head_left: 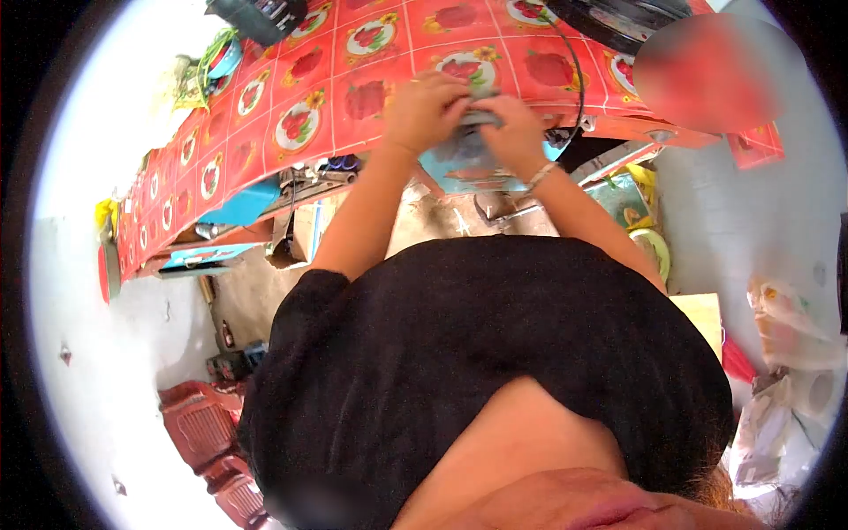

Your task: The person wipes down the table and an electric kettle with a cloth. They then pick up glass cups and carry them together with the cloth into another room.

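Both of my hands meet at the near edge of a table with a red patterned cloth (pixel 367 102). Between them is a greyish, blurred item (pixel 481 110), partly covered by my fingers; I cannot make out what it is. My left hand (pixel 427 110) has its fingers bent over the item's left side. On the other side, my right hand (pixel 512 132) holds it with curled fingers, a bracelet round the wrist. Below the hands hangs something grey and see-through (pixel 466 150), smeared by motion.
A black cable (pixel 580 79) runs down the cloth near my right hand. A dark round object (pixel 618 22) lies at the back right, a dark bottle-like item (pixel 261 18) at the back left. Below the tabletop is an open blue drawer (pixel 459 175).
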`<move>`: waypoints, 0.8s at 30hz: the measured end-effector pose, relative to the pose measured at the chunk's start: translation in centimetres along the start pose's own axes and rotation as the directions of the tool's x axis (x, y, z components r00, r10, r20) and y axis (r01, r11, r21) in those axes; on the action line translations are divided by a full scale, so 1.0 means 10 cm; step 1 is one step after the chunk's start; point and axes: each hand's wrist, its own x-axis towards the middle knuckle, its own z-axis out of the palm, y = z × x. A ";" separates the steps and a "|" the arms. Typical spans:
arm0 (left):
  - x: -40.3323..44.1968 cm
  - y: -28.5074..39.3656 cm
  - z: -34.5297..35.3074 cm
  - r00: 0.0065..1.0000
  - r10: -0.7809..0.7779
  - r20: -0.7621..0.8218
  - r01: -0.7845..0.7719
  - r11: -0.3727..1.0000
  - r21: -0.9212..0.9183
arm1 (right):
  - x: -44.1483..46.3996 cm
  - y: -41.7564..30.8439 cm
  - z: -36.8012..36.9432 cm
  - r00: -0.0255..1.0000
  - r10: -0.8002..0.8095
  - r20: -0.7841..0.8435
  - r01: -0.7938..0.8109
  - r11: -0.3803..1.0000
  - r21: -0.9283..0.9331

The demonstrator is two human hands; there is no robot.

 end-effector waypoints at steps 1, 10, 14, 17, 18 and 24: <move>0.02 0.16 0.07 0.999 0.047 -0.027 -0.047 0.999 0.015 | -0.02 0.12 -0.14 0.998 -0.004 -0.061 -0.001 0.997 -0.075; 0.17 0.88 0.88 0.975 0.082 0.206 -0.109 0.986 0.122 | -0.16 0.60 -0.89 0.960 0.139 -0.242 -0.205 0.940 -0.273; 0.16 0.80 0.84 0.973 0.048 0.225 -0.085 0.984 0.155 | -0.08 0.53 -0.85 0.974 0.093 -0.205 -0.148 0.951 -0.270; 0.10 0.70 0.79 0.970 0.007 0.244 -0.043 0.989 0.144 | -0.05 0.54 -0.73 0.983 0.042 -0.176 -0.081 0.973 -0.218; 0.06 0.65 0.76 0.970 -0.004 0.242 -0.033 0.988 0.150 | -0.03 0.51 -0.69 0.988 0.010 -0.154 -0.039 0.983 -0.182; -0.24 0.38 0.41 0.986 -0.130 0.106 0.111 0.980 0.167 | 0.06 0.19 -0.30 0.995 -0.092 0.043 0.098 0.982 -0.163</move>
